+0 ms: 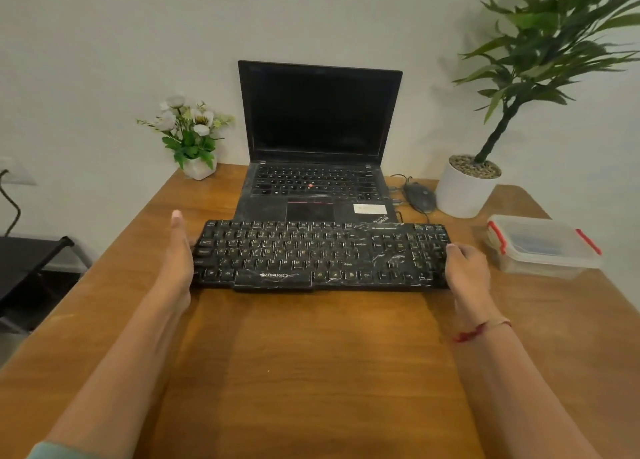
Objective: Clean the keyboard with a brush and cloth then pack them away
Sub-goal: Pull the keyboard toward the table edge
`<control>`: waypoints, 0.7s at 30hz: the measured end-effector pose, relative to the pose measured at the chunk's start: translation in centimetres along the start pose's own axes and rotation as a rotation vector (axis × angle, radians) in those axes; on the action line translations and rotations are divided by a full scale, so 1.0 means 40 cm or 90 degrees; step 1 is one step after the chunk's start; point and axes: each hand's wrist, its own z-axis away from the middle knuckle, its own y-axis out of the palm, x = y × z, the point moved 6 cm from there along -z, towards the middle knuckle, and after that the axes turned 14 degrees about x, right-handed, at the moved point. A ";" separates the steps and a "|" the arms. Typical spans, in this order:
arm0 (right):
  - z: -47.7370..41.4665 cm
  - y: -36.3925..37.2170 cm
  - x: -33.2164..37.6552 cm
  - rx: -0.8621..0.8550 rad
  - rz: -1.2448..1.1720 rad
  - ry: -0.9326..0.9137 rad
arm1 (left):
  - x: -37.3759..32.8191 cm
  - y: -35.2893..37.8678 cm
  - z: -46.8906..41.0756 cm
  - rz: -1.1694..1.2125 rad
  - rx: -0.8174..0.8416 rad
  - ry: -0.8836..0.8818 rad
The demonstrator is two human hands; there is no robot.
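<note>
**Both hands take the dusty keyboard (322, 254) by its two ends.**

The keyboard lies flat on the wooden counter (311, 372), its back edge against the front of an open laptop (318, 181). The left hand (180, 251) stands on edge, open, with straight fingers pressed to the keyboard's left end. The right hand (465, 268) curls over the right end and grips it. A hand at each end looks meant to steady or shift the board for working room. Pale streaks across the keys suggest cleaning has not begun. No brush or cloth shows. To the right of the keyboard sits a clip-lidded plastic box (543, 247) with something bluish inside, which may hold them, though I cannot tell. A mouse (419, 197) lies beyond the keyboard's right rear corner.
</note>
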 end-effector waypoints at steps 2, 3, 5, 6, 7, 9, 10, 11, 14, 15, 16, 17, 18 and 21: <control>0.013 -0.033 0.005 0.002 -0.017 -0.027 | -0.009 0.003 0.031 -0.001 0.016 0.020; 0.020 -0.049 0.006 0.003 -0.031 -0.048 | -0.011 0.003 0.050 0.001 0.019 0.034; 0.046 -0.074 0.002 0.015 -0.042 -0.066 | -0.010 0.000 0.088 0.010 0.010 0.063; 0.062 -0.080 -0.006 0.021 -0.041 -0.066 | -0.003 -0.002 0.104 0.004 0.003 0.067; 0.079 -0.083 -0.013 0.027 -0.043 -0.068 | 0.009 -0.005 0.114 -0.002 -0.005 0.070; 0.123 -0.084 -0.030 0.030 -0.047 -0.070 | 0.032 -0.003 0.148 -0.017 -0.019 0.062; 0.145 -0.082 -0.042 0.025 -0.050 -0.066 | 0.047 -0.006 0.161 -0.025 -0.026 0.058; 0.170 -0.081 -0.051 0.017 -0.050 -0.060 | 0.065 -0.013 0.170 -0.041 -0.034 0.051; 0.226 -0.073 -0.082 -0.010 -0.001 -0.043 | 0.106 -0.051 0.190 -0.142 -0.072 0.035; 0.244 -0.073 -0.086 -0.017 0.010 -0.041 | 0.111 -0.061 0.200 -0.177 -0.081 0.042; 0.257 -0.072 -0.095 -0.023 0.016 -0.041 | 0.113 -0.067 0.212 -0.215 -0.091 0.059; 0.265 -0.071 -0.107 -0.030 0.018 -0.038 | 0.111 -0.070 0.222 -0.259 -0.099 0.081; 0.275 -0.071 -0.120 -0.034 0.021 -0.031 | 0.105 -0.069 0.238 -0.302 -0.109 0.106; 0.294 -0.068 -0.154 -0.038 0.037 -0.032 | 0.092 -0.063 0.283 -0.404 -0.131 0.197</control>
